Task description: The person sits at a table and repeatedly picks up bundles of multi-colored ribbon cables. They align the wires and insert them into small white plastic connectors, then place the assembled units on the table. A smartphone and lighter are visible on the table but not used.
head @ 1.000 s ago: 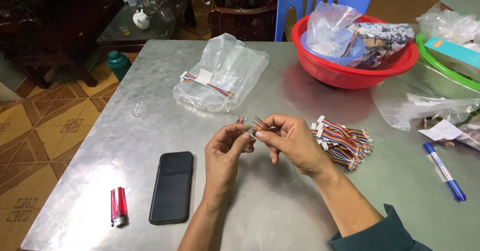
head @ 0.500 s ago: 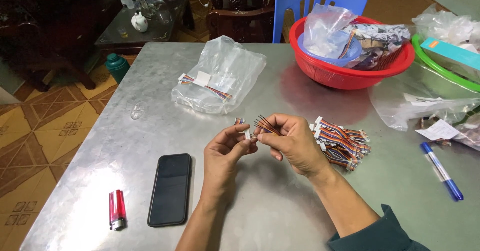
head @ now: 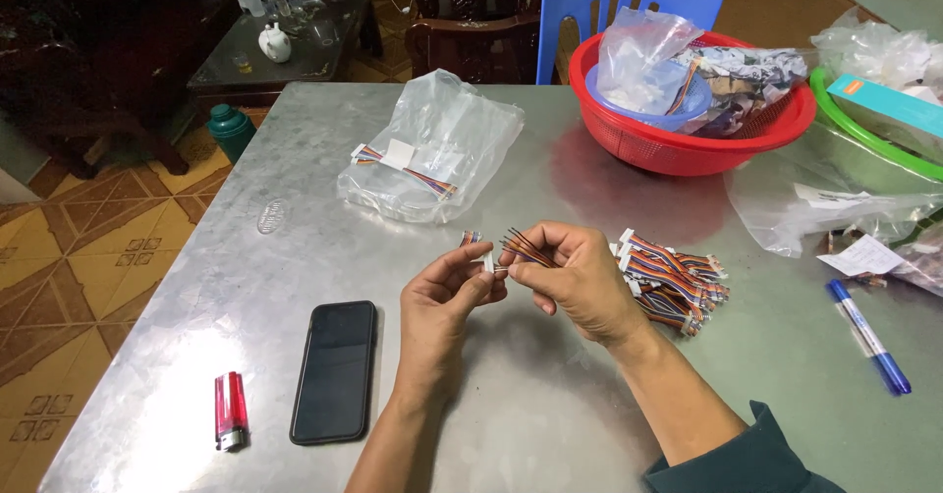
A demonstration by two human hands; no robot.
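Wire harness (head: 503, 249), one short multicoloured lead with a white connector, lies roughly crosswise above the tabletop (head: 550, 395), pinched at the connector by the left hand (head: 444, 297) and at its loose wire ends by the right hand (head: 580, 282), beside one pile of similar harnesses (head: 673, 279), one phone (head: 335, 370), one lighter (head: 230, 410).

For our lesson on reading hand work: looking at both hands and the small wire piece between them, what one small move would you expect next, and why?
Probably pressing the loose wire ends into the small white connector. The left hand pinches the connector, the right hand holds the coloured wires fanned right beside it, and a pile of wire harnesses lies on the metal table.
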